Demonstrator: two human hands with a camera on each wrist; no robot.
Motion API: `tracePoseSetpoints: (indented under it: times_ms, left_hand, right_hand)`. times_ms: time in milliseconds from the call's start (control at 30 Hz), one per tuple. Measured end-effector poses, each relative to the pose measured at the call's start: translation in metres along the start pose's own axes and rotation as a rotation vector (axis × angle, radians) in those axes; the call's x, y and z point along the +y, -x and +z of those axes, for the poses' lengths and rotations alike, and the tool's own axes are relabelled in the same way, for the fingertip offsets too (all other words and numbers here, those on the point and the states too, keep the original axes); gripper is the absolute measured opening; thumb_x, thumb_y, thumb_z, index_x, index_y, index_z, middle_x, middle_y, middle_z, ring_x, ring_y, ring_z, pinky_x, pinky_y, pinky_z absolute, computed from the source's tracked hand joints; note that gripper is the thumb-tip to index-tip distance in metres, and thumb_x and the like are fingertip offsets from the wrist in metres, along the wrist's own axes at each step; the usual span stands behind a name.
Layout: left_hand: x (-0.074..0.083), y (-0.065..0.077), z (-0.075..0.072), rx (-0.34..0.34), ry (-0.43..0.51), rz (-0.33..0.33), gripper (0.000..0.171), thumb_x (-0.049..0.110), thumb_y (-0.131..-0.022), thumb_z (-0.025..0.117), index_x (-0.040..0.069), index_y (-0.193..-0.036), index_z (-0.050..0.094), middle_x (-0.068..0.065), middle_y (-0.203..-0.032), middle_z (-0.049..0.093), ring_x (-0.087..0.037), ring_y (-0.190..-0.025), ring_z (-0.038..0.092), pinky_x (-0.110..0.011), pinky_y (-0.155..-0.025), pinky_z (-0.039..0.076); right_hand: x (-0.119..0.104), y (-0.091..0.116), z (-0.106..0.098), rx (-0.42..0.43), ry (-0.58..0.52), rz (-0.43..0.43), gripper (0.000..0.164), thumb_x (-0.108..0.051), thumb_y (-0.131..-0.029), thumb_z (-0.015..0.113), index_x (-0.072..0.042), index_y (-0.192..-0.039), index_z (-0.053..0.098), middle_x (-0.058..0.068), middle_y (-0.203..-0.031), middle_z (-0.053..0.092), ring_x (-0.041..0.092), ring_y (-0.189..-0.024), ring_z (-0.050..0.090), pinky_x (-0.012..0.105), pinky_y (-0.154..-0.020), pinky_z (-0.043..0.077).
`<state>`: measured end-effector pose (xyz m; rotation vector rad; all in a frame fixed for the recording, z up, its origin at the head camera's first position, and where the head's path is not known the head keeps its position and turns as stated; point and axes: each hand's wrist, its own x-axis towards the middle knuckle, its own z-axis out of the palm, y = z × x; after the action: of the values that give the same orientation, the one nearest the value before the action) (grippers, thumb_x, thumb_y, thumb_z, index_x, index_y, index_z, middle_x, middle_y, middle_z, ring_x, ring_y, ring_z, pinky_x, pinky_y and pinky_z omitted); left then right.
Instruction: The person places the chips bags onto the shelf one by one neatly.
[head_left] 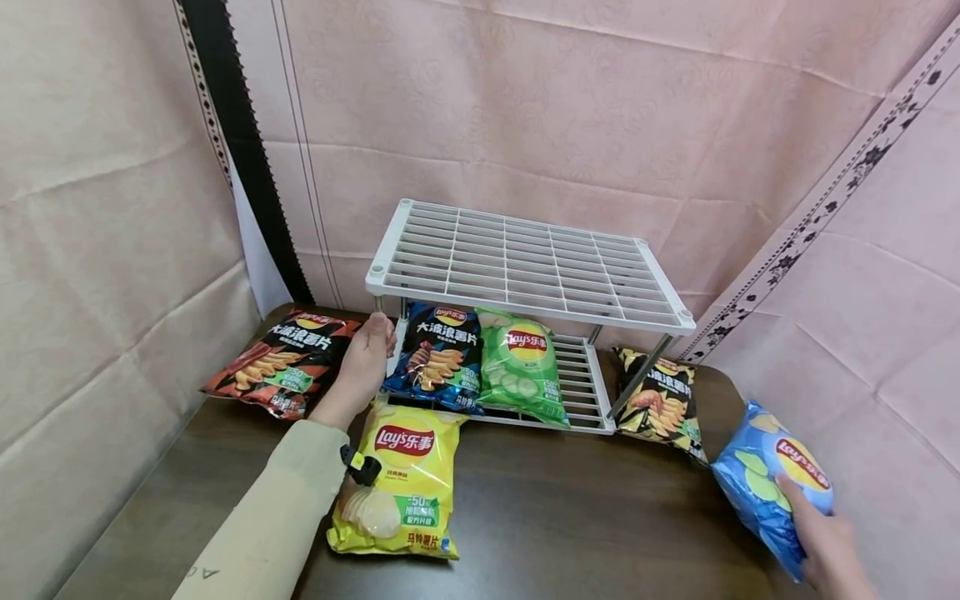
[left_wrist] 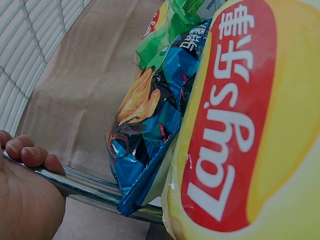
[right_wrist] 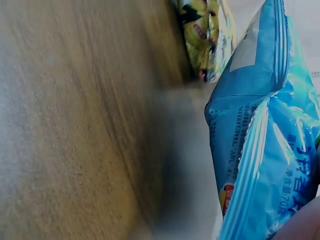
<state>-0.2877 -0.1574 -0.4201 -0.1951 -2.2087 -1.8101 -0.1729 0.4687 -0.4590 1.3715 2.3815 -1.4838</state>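
My left hand (head_left: 363, 358) grips a front-left metal post (left_wrist: 82, 189) of a white two-tier rack (head_left: 375, 271), fingers curled round it in the left wrist view. At the far right my right hand (head_left: 828, 542) holds a light blue bag of potato chips (head_left: 768, 479), its thumb on the front. In the right wrist view the bag's crimped edge and back (right_wrist: 250, 115) show. A dark blue chip bag (head_left: 438, 354) and a green one (head_left: 521, 367) lean side by side on the lower tier. Close by the left wrist, a yellow chip bag (head_left: 408, 467) lies before the rack.
A red and black chip bag (head_left: 288, 362) lies left of the rack, partly behind the left hand. Right of the rack, by its front-right post, is a black and gold chip bag (head_left: 663, 404). Pink cloth (head_left: 562, 108) hangs around the brown table (head_left: 570, 508).
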Motion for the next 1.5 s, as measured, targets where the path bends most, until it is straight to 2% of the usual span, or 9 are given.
tracePoseSetpoints:
  times_ms: [133,233,300,433,567,800,1067,1300,1500]
  left_hand:
    - [0.002,0.001,0.000,0.001,0.004,0.009,0.055,0.056,-0.101,0.018,0.007,-0.084,0.037,-0.012,-0.077,0.034,-0.029,-0.069,0.037,-0.035,-0.068,0.028]
    - [0.003,0.001,0.000,-0.001,0.006,0.019,0.056,0.056,-0.101,0.018,0.006,-0.084,0.036,-0.012,-0.077,0.033,-0.028,-0.069,0.036,-0.035,-0.067,0.027]
    - [0.003,0.000,-0.001,-0.003,0.006,0.022,0.057,0.055,-0.101,0.018,0.005,-0.084,0.036,-0.012,-0.076,0.033,-0.028,-0.068,0.036,-0.034,-0.067,0.027]
    - [0.003,0.000,-0.001,-0.014,0.018,0.025,0.055,0.049,-0.103,0.017,0.001,-0.085,0.035,-0.011,-0.076,0.032,-0.026,-0.067,0.034,-0.034,-0.066,0.026]
    - [0.005,0.000,-0.002,-0.030,0.046,0.029,0.052,0.039,-0.106,0.016,-0.006,-0.085,0.034,-0.009,-0.075,0.031,-0.023,-0.065,0.031,-0.033,-0.065,0.025]
    - [0.038,0.013,-0.005,-0.048,0.008,0.063,0.050,0.032,-0.107,0.015,-0.011,-0.088,0.032,-0.009,-0.075,0.031,-0.021,-0.065,0.032,-0.032,-0.065,0.026]
    - [0.040,0.015,-0.004,-0.041,0.007,0.044,0.052,0.035,-0.107,0.016,-0.010,-0.087,0.034,-0.009,-0.075,0.031,-0.023,-0.065,0.032,-0.033,-0.066,0.026]
    - [0.040,0.015,-0.004,-0.041,-0.005,0.033,0.056,0.042,-0.105,0.016,-0.008,-0.087,0.034,-0.010,-0.076,0.031,-0.025,-0.067,0.033,-0.034,-0.067,0.027]
    - [0.039,0.015,-0.003,-0.037,-0.001,0.018,0.058,0.043,-0.105,0.016,-0.009,-0.087,0.034,-0.010,-0.076,0.031,-0.025,-0.068,0.034,-0.034,-0.068,0.027]
  right_hand:
    - [-0.007,0.019,0.001,0.003,0.037,-0.087,0.136,-0.087,-0.065,0.053,0.011,-0.148,0.006,0.033,-0.124,0.038,0.031,-0.086,0.056,0.034,-0.052,0.050]
    - [-0.014,0.036,0.006,-0.001,0.067,-0.166,0.127,-0.082,-0.072,0.053,0.012,-0.147,0.012,0.028,-0.114,0.048,0.022,-0.072,0.061,0.035,-0.055,0.053]
    - [-0.017,0.045,0.010,-0.009,0.081,-0.212,0.123,-0.079,-0.075,0.054,0.011,-0.148,0.011,0.028,-0.113,0.049,0.020,-0.070,0.062,0.036,-0.057,0.054]
    - [-0.023,0.062,0.017,-0.047,0.124,-0.284,0.120,-0.076,-0.078,0.055,0.008,-0.149,0.008,0.030,-0.123,0.043,0.021,-0.074,0.062,0.036,-0.060,0.055]
    - [-0.026,0.076,0.022,-0.103,0.174,-0.346,0.115,-0.071,-0.082,0.055,0.008,-0.149,0.006,0.029,-0.126,0.040,0.021,-0.079,0.061,0.034,-0.062,0.054]
    - [-0.026,0.097,0.027,-0.244,0.214,-0.378,0.113,-0.067,-0.084,0.058,0.006,-0.150,0.002,0.028,-0.124,0.042,0.021,-0.081,0.061,0.037,-0.065,0.055]
    - [-0.030,0.120,0.037,-0.373,0.278,-0.424,0.101,-0.058,-0.088,0.062,0.000,-0.151,0.009,0.022,-0.117,0.051,0.023,-0.081,0.063,0.037,-0.066,0.054]
    - [-0.035,0.137,0.050,-0.456,0.265,-0.550,0.080,-0.041,-0.091,0.067,-0.008,-0.148,0.020,0.019,-0.117,0.055,0.024,-0.083,0.062,0.037,-0.067,0.053]
    - [-0.046,0.148,0.068,-0.477,0.263,-0.652,0.077,-0.037,-0.090,0.068,-0.011,-0.148,0.024,0.020,-0.123,0.050,0.023,-0.089,0.060,0.034,-0.071,0.052]
